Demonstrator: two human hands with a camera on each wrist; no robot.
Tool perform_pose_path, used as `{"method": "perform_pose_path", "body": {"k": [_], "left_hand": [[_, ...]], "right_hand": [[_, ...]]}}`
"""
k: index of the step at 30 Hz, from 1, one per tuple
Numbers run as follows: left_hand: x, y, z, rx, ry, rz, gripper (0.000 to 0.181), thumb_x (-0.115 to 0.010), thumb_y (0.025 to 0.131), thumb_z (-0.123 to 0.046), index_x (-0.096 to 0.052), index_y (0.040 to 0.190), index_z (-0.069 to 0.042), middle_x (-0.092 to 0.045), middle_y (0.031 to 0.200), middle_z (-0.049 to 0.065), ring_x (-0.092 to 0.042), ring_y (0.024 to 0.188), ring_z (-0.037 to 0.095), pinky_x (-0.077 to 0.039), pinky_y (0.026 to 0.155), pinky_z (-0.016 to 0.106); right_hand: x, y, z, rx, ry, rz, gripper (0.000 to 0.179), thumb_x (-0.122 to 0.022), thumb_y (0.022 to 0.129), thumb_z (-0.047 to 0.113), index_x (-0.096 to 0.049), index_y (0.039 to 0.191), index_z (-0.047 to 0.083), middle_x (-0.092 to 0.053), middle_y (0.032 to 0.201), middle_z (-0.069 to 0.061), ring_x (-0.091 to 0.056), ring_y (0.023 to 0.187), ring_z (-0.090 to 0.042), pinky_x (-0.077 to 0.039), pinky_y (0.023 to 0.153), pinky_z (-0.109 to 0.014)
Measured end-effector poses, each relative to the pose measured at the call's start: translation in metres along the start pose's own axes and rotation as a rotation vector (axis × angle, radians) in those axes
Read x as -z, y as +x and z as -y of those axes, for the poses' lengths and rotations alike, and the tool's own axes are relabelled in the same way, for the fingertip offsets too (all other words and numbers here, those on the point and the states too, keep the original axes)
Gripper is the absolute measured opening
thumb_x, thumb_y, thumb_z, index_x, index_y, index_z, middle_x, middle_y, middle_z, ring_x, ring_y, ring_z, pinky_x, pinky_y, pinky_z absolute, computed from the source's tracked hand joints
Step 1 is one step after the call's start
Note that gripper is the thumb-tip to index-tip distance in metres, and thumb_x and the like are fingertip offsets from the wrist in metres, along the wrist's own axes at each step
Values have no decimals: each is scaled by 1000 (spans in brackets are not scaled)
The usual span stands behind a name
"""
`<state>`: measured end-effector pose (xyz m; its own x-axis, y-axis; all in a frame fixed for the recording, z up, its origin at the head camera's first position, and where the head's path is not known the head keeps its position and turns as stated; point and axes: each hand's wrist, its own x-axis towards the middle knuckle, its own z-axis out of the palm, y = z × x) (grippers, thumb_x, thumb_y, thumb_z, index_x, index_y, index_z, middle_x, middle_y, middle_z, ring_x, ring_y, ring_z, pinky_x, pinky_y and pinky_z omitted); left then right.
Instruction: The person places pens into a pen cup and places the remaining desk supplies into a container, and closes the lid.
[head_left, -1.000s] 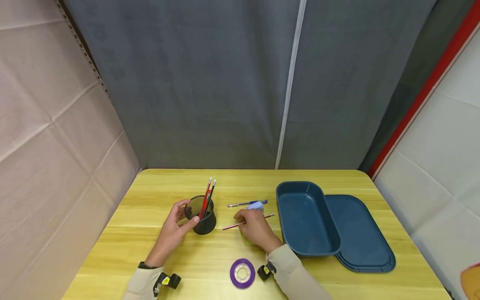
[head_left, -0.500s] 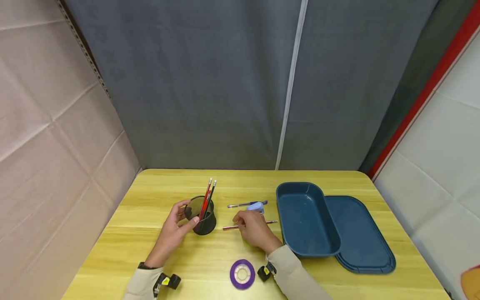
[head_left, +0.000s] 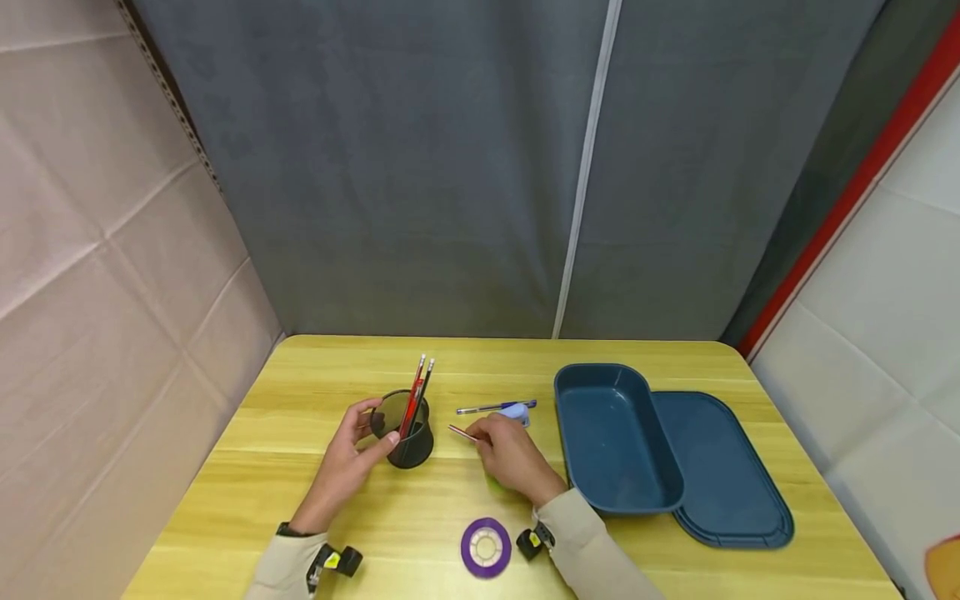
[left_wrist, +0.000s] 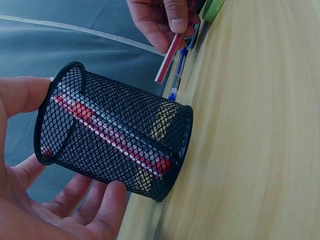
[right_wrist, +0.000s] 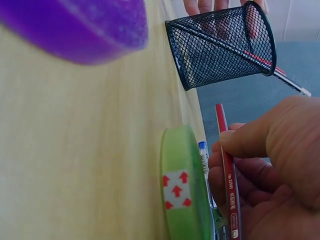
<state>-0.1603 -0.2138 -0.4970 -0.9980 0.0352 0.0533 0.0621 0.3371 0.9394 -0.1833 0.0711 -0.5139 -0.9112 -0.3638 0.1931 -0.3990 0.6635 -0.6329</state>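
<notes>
Grey cloth [head_left: 420,167] backs the wood-grain tabletop [head_left: 420,512]; change noted: the red pencil [right_wrist: 231,190], flat on the wood half a second ago, is now raised in the right hand [head_left: 512,454], with the cup [head_left: 412,453] at its nine o'clock; judged meaning: pick-up achieved, pencil under control; right fingers pinch it against the thumb; left hand [head_left: 352,450] grasps the cup near its rim, from eight o'clock, two pencils standing inside; right forearm enters from five o'clock, hand aimed at ten; left forearm enters from seven, aimed at one.
</notes>
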Motion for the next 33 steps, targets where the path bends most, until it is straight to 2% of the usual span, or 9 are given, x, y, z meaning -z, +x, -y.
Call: {"method": "perform_pose_path", "body": {"k": [5,10,15,19,23,30,33], "left_hand": [[0,0,-1,0,-2,-1,66,-77,99,-26,-43,155,-17,-49,155,21,-48,142,41,-40,116,63],[0,0,-2,3,-2,-4,66,-77,99,-25,-43,155,-16,-49,154,21,-48,142,41,-41,116,62],[0,0,-2,2,2,-5,67,-76,99,-25,-43,156,-16,-49,153,21,-49,141,42,-42,115,61],[0,0,-3,0,-3,-3,67,-76,99,-25,-42,156,-15,-48,155,22,-48,142,42,-41,116,62],[0,-1,-3,7,0,-1,67,-76,99,-26,-43,156,-17,-47,157,21,-47,143,42,-40,116,63],[0,-1,-2,13,1,1,67,-77,99,-27,-43,156,-18,-47,157,20,-47,143,43,-40,116,63],[1,-1,-2,15,0,1,67,-77,98,-28,-43,156,-19,-48,156,20,-47,142,43,-41,115,62]], "right_hand": [[4,1,4,26,0,-50,20,-69,100,5,-81,114,14,-76,109,2,-67,96,-12,-56,80,-29],[10,2,8,81,-5,-151,19,-70,100,5,-82,112,12,-77,108,0,-71,97,-15,-59,81,-30],[13,3,14,108,12,-220,16,-72,99,4,-82,110,10,-77,102,-1,-68,86,-12,-57,72,-25],[17,4,19,97,31,-226,18,-74,98,6,-81,113,13,-76,101,1,-65,82,-8,-55,70,-21],[24,5,26,83,33,-215,21,-74,99,7,-79,117,14,-75,103,3,-66,85,-7,-56,72,-21],[41,9,42,138,-13,-214,22,-74,100,8,-78,120,14,-71,104,3,-65,87,-7,-58,76,-22],[44,10,48,137,-5,-216,24,-73,99,6,-77,121,13,-70,105,2,-64,87,-8,-58,76,-22]]}}
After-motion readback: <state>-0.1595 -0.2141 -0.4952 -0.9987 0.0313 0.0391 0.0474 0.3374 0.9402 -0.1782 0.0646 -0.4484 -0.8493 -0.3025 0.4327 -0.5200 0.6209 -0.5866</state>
